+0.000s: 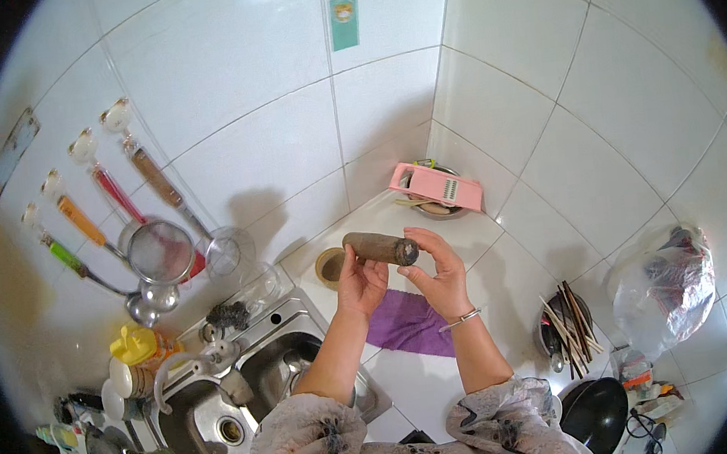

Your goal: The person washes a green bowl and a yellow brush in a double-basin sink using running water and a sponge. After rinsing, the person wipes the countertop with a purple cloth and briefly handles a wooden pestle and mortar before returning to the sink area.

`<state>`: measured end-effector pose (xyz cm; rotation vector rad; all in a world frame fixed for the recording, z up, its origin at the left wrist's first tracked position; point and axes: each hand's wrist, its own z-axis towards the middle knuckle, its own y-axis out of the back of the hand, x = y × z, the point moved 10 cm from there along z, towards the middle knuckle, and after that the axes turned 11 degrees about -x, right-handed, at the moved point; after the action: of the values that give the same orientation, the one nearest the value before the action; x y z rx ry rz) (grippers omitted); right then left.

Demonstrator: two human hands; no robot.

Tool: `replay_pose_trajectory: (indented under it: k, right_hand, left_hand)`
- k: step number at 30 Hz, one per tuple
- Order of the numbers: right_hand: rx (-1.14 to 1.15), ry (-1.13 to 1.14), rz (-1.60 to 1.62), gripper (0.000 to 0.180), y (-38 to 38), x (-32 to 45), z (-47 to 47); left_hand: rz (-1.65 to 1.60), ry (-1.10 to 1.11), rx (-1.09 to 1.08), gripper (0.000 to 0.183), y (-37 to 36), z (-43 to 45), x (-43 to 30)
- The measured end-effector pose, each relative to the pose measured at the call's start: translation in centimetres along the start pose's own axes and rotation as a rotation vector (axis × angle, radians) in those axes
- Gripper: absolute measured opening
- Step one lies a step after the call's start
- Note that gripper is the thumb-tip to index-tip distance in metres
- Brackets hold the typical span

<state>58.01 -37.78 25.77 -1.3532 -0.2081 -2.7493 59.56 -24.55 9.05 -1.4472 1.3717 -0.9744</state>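
Observation:
My left hand (362,283) holds a thick brown cylinder (375,247), apparently a wooden pestle, up over the counter. Its near end is dark and worn, with a pale patch. Around that end curves my right hand (440,272), thumb and fingers apart; whether they touch it is hard to tell. Just beyond my left hand stands a round tan-rimmed vessel (321,273), partly hidden by the hand. Below both hands a purple cloth (405,327) lies spread on the white tiled counter (403,379).
A two-bowl steel sink (190,430) with a faucet (216,360) is at left. Ladles and a strainer (161,251) hang above. A pink grater (441,186) rests on a metal bowl in the corner. Chopsticks (577,331) and a black wok (594,414) stand at right.

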Motion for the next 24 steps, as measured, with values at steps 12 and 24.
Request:
replay_pose_trajectory:
  k: [12, 24]
  right_hand:
    - [0.123, -0.234, 0.327, 0.037, -8.6, 5.9, -7.4]
    - [0.11, -0.636, 0.61, 0.021, -15.2, 6.7, -16.3]
  left_hand:
    - [0.015, -0.15, 0.064, 0.035, 0.6, -12.1, -9.3]
    - [-0.02, -0.188, -0.003, 0.033, 7.6, -21.2, -13.6]
